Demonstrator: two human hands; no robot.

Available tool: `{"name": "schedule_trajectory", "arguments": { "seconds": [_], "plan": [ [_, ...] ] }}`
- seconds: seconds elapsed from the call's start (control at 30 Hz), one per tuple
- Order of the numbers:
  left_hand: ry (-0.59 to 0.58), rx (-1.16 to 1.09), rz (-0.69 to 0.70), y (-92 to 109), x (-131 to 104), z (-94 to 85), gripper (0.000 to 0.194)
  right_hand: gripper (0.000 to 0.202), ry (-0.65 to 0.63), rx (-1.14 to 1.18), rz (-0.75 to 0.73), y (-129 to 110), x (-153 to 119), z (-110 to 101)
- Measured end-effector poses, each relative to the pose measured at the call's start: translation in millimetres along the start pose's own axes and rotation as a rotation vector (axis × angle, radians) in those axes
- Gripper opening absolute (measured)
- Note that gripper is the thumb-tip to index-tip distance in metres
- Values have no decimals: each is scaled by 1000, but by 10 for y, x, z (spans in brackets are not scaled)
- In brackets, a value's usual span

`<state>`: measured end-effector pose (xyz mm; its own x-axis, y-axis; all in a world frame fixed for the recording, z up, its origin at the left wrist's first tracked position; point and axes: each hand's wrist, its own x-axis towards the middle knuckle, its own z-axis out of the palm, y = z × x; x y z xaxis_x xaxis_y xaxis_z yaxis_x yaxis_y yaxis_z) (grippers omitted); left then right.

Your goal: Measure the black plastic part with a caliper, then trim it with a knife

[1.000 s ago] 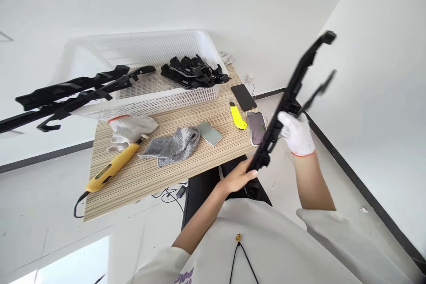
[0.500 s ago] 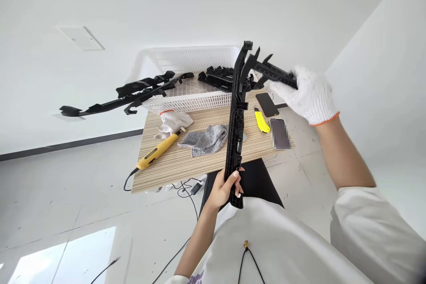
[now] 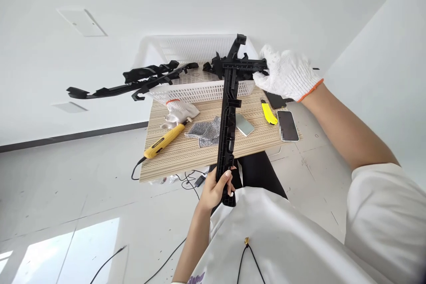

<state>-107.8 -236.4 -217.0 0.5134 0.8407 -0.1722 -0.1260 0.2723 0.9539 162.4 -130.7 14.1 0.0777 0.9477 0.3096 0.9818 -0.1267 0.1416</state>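
A long black plastic part (image 3: 227, 128) stands nearly upright in front of me, its lower end held in my bare left hand (image 3: 214, 188). My right hand (image 3: 286, 73), in a white knitted glove with an orange cuff, is closed on a black caliper (image 3: 248, 65). The caliper lies crosswise over the upper section of the part, its jaws at the part's left side. Whether the jaws touch it I cannot tell. Behind, a white basket (image 3: 196, 92) holds more black parts (image 3: 149, 77), some jutting out over its left side.
On the striped wooden table (image 3: 173, 159) lie a yellow corded tool (image 3: 164, 142), a white glove (image 3: 181, 111), a grey cloth (image 3: 204, 131), a pale green block (image 3: 244, 125), a yellow cutter (image 3: 269, 114) and two dark phones (image 3: 288, 125) (image 3: 275, 100). Cables trail on the floor.
My right hand has moved left with the caliper, which now crosses the part instead of slanting beside its top. The view has shifted slightly, and the pale green block shows more fully.
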Motion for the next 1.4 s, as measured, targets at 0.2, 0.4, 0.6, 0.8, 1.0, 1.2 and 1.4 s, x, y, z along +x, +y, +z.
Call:
{"name": "schedule_trajectory", "arguments": {
  "seconds": [0.2,0.4,0.6,0.8,1.0,1.2,1.4],
  "plan": [
    [45,9,-18,18,-47,-57,48,48,-32,-75,-100,-33,9,-65],
    [69,38,-21,47,-38,-39,49,48,-58,-116,-99,-38,10,-12],
    [59,35,-26,29,-34,-25,48,50,-63,-72,-92,0,-4,57],
    [44,31,-42,38,-38,6,47,58,-50,-21,-18,16,-33,51],
    [17,-12,-65,60,-32,30,50,52,-42,36,26,25,-43,48],
    [15,-36,-60,79,-38,51,49,47,0,24,13,32,-125,65],
    [12,-27,-52,74,-48,66,46,50,-7,81,39,49,-205,97]
  ]
}}
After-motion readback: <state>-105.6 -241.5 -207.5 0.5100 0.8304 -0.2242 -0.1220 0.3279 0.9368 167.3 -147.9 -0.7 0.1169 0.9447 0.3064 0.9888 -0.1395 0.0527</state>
